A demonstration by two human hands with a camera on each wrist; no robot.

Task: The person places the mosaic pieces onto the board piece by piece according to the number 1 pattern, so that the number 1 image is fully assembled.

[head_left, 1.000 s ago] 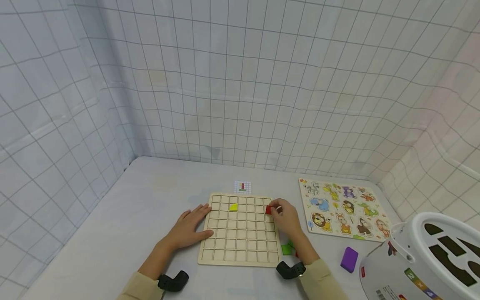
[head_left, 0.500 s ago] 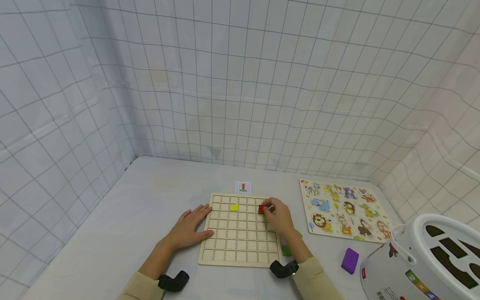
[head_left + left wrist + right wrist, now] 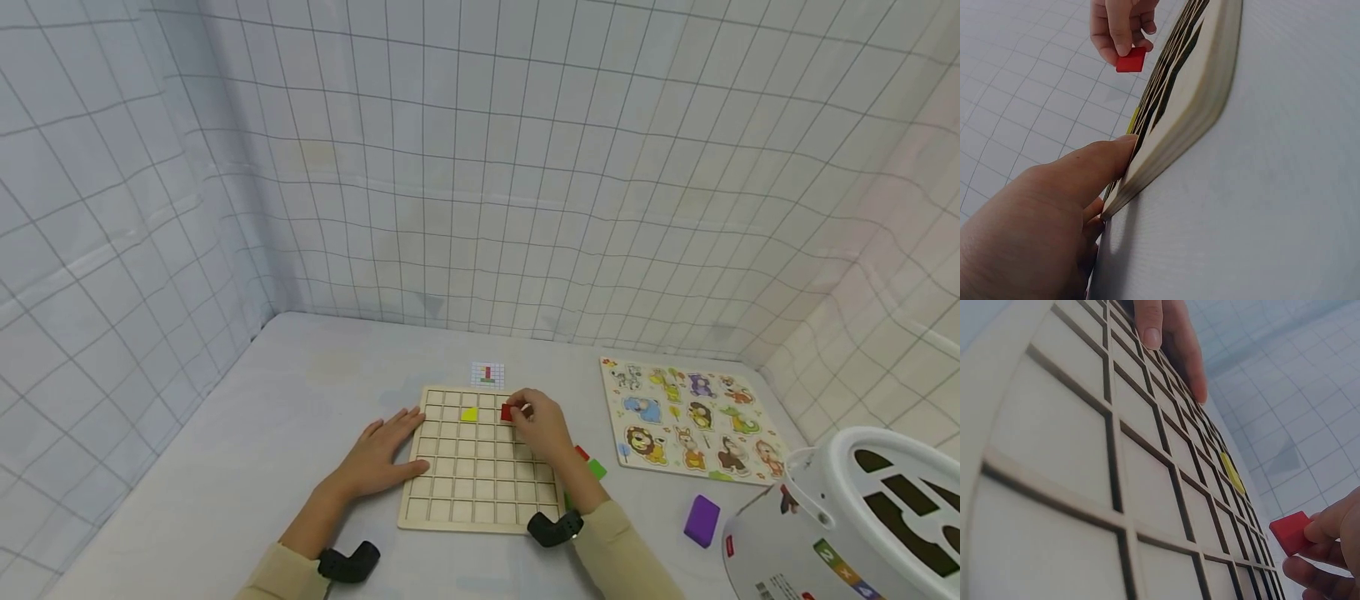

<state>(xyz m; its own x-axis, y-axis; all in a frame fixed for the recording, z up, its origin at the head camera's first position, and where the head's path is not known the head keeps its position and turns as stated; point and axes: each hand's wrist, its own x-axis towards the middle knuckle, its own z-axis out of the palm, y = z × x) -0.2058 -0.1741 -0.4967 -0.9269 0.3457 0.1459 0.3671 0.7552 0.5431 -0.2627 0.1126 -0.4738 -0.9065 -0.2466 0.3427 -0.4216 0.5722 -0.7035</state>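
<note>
A wooden grid board (image 3: 463,468) lies flat on the table. One yellow tile (image 3: 468,414) with a slanted corner sits in a cell near its far edge. My right hand (image 3: 542,427) pinches a red square tile (image 3: 1291,532) between thumb and fingers, above the board's far right part; in the left wrist view the red tile (image 3: 1130,60) is raised off the grid. My left hand (image 3: 377,458) rests along the board's left edge with fingers extended, its thumb (image 3: 1094,164) on the rim. Beyond the board lies a small pattern card (image 3: 487,375) with a coloured figure.
Green (image 3: 596,469) and red (image 3: 581,453) tiles lie right of the board, partly hidden by my right forearm. An animal puzzle board (image 3: 690,421) is at the back right. A purple block (image 3: 702,521) and a white lidded bucket (image 3: 840,525) stand at the right.
My right hand has carried the red tile leftward over the board, from its right edge toward the yellow tile. The left hand has stayed in place.
</note>
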